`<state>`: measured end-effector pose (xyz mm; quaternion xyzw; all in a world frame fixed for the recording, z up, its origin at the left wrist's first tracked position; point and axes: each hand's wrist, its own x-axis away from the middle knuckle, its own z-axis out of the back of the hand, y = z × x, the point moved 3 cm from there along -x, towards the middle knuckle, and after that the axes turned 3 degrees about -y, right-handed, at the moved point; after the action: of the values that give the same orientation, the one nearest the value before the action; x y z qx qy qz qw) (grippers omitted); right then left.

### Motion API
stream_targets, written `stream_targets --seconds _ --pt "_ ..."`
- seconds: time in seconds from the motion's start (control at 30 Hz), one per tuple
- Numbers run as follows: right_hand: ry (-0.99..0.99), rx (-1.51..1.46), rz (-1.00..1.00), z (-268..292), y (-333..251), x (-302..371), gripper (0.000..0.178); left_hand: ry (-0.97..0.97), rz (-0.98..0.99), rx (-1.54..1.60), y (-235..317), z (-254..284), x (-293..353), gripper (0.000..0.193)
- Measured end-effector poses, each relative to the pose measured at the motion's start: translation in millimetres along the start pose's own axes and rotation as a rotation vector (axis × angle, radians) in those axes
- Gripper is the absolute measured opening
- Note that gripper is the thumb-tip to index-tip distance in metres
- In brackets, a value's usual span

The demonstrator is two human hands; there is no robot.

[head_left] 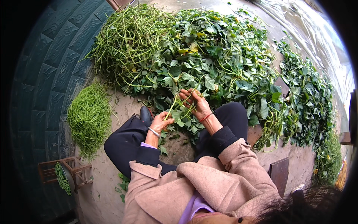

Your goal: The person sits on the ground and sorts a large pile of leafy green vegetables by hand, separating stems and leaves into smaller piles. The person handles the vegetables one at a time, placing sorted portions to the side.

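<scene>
Over my lap, my left hand (pixel 160 124) is closed, with a pale green stem (pixel 171 106) pinched between thumb and fingers. Slightly higher and to the right, my right hand (pixel 197 105) has its fingers curled around thin leafy vine stems (pixel 194 98). Loose green leaves (pixel 182 116) hang between and below the two hands. Just beyond them spreads a large pile of leafy vines (pixel 220 56), its near edge reaching my legs. A heap of mostly bare stems (pixel 128 43) lies against its left side.
A smaller heap of thin green stems (pixel 88 121) lies on the left, near a dark tiled wall (pixel 48 80). At lower left stands a wooden stool (pixel 82 174) beside some greens (pixel 62 180). More leafy vines (pixel 307 100) and clear plastic sheeting (pixel 307 31) are on the right.
</scene>
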<state>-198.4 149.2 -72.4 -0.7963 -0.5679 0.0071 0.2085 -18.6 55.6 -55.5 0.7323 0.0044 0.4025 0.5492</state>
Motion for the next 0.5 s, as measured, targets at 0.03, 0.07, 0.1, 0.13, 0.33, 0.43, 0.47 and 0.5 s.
stream_targets --seconds 0.03,0.07,0.1,0.13,0.33,0.43,0.47,0.5 --pt "0.012 -0.018 0.012 2 0 -2 0.018 0.003 0.001 0.006 -2 4 -3 0.024" --pt "0.038 -0.036 0.022 3 -1 -4 0.018 0.006 0.002 0.012 -4 8 -5 0.025" --pt "0.066 -0.057 0.028 6 0 -5 0.017 0.013 0.019 0.037 -6 11 -6 0.023" --pt "0.094 -0.078 0.033 8 1 -6 0.017 0.013 -0.011 0.032 -7 13 -9 0.021" --pt "0.078 -0.046 0.048 18 0 -11 0.018 -0.018 -0.037 -0.012 -6 11 -10 0.020" --pt "-0.028 -0.024 0.039 6 0 -12 0.017 0.024 -0.060 -0.014 -10 17 -12 0.018" --pt "-0.054 0.014 0.042 1 1 -11 0.018 0.096 -0.048 0.035 -15 23 -14 0.018" --pt "-0.125 0.199 0.034 -11 -4 -5 0.018 0.172 -0.049 0.037 -17 31 -17 0.018"
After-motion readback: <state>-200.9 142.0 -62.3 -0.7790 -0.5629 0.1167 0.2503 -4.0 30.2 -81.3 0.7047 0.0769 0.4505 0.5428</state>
